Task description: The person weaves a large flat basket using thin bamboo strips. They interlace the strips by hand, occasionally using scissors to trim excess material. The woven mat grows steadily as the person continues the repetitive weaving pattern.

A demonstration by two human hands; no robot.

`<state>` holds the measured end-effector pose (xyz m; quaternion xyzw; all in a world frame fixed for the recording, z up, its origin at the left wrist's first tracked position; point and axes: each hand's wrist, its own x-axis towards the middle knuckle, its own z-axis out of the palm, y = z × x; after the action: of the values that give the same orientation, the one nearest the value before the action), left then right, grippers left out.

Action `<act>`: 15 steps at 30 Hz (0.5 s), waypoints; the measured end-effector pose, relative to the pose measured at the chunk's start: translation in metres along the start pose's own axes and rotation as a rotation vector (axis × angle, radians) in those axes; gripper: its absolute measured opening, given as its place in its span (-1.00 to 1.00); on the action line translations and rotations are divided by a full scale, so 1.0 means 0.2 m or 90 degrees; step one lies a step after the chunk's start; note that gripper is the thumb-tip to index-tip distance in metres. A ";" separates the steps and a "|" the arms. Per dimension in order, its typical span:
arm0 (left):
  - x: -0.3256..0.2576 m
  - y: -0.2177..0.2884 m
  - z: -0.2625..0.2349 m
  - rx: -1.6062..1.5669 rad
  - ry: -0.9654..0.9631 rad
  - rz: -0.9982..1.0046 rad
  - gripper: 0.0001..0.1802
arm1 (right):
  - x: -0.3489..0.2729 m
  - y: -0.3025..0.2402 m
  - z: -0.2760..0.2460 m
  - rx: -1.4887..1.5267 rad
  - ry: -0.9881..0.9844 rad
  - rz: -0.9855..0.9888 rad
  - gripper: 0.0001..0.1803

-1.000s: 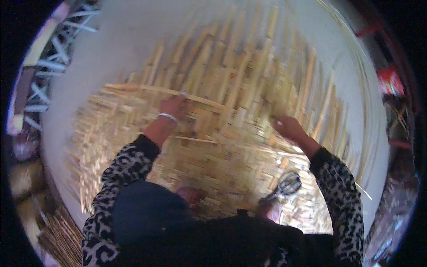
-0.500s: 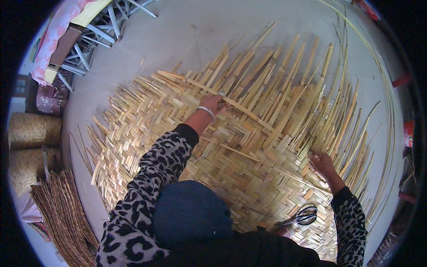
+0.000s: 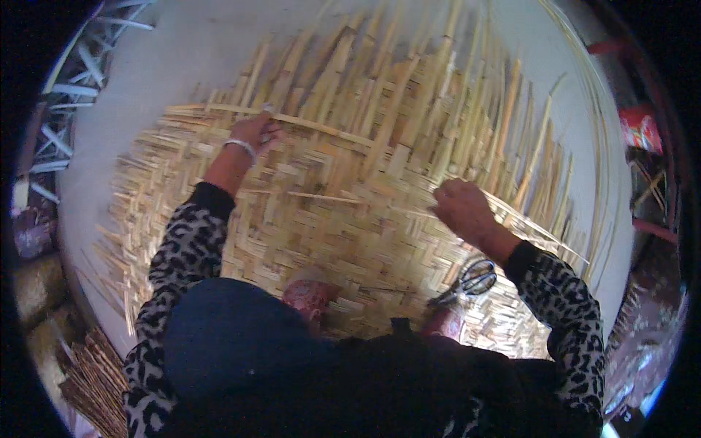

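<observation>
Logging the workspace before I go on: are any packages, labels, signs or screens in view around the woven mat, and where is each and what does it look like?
Red packet: at the right edge, beyond the woven mat, off the grey floor; a crumpled pouch shape, red with some pale markings, too blurred to tell more.
No labels, signs or screens can be made out elsewhere.

Left hand [image 3: 255, 133] stretched forward, right hand [image 3: 460, 206] curled nearer.

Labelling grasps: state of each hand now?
Left hand: closed on long bamboo strip.
Right hand: closed on the same strip's other end.
</observation>
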<state>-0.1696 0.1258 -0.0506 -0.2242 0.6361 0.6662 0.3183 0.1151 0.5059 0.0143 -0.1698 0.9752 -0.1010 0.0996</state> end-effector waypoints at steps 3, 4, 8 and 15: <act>-0.17 0.05 0.09 0.117 -0.047 -0.041 -0.72 | -0.01 -0.06 0.08 -0.020 -0.005 -0.020 -0.86; -0.26 0.05 0.12 0.114 -0.107 -0.058 -0.70 | -0.01 -0.07 0.09 -0.041 -0.027 -0.013 -0.88; -0.62 -0.11 0.32 0.331 -0.353 -0.078 -0.61 | 0.03 -0.06 0.04 0.096 -0.074 0.095 -0.85; -0.76 -0.39 0.55 0.022 -0.340 -0.156 -0.75 | 0.11 -0.18 -0.10 0.212 0.044 0.090 -0.82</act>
<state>0.0036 0.2125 0.0115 -0.1110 0.5094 0.6471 0.5563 0.1013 0.4685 0.0385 -0.0786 0.9574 -0.2594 0.0996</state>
